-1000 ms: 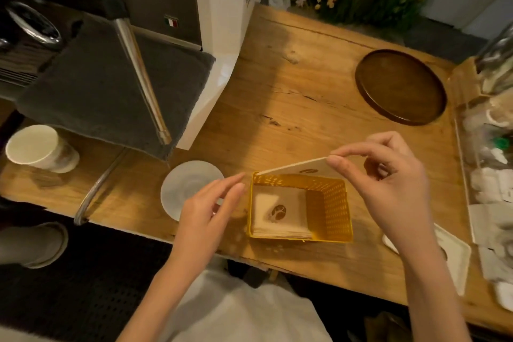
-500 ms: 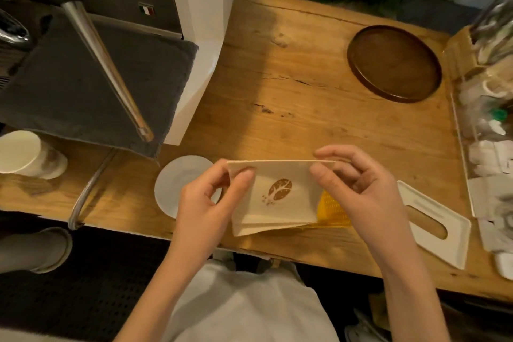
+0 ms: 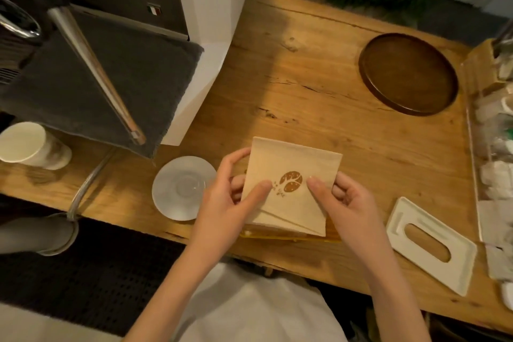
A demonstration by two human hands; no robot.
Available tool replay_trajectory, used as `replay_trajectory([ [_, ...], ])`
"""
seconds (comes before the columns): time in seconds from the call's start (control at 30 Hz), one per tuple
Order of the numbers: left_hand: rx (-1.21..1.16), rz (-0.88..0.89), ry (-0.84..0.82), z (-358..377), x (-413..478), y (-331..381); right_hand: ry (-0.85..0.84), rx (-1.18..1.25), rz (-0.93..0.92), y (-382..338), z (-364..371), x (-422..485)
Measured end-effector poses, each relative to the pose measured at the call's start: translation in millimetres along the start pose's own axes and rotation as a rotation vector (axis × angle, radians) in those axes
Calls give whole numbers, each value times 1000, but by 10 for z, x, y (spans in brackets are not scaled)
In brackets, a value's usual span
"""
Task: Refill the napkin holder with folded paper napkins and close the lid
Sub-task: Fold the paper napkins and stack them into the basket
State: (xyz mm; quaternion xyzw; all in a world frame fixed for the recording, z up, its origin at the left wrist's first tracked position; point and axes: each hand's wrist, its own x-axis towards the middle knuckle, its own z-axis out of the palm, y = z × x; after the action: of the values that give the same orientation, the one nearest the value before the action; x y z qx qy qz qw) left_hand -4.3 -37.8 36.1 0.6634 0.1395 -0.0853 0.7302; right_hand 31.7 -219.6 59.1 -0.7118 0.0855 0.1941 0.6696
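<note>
Both hands hold a small stack of folded paper napkins (image 3: pixel 291 175) (a brown coffee-bean logo faces up). The left hand (image 3: pixel 230 197) pinches its left edge, thumb on top and fingers curled beneath, and the right hand (image 3: pixel 344 203) grips the right edge the same way. The stack covers the yellow napkin holder (image 3: pixel 280 235), of which only the near rim shows. The white slotted lid (image 3: pixel 402 216) lies apart to the right on the wooden counter (image 3: pixel 305 78), and a white saucer (image 3: pixel 183 187) sits to the left. Farther back rests a round dark wooden tray (image 3: pixel 408 72).
</note>
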Motion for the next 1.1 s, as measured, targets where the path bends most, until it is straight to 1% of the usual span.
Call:
replay_trajectory([
  [0.17,37,26,-16,28,-92,-71,61,-36,28,88,-11,64],
  [0.33,180,117,37,8,-132,-120,72,-72,67,208,-2,111],
  [0.4,254,148,-3,-28,-137,-124,74,-74,85,246,8,109],
  [0.47,393,179,-68,-62,-134,-127,86,-43,103,267,24,102],
  [0.53,464,175,-102,-79,-134,-138,106,-27,113,276,37,93],
  [0.83,521,218,-116,-103,-140,-204,141,-7,80,315,52,62],
  [0.97,575,269,-120,-143,-147,-238,142,-160,47,366,21,96],
  [1.1,771,348,-95,-197,-132,-290,112,-396,74,496,-13,223],
])
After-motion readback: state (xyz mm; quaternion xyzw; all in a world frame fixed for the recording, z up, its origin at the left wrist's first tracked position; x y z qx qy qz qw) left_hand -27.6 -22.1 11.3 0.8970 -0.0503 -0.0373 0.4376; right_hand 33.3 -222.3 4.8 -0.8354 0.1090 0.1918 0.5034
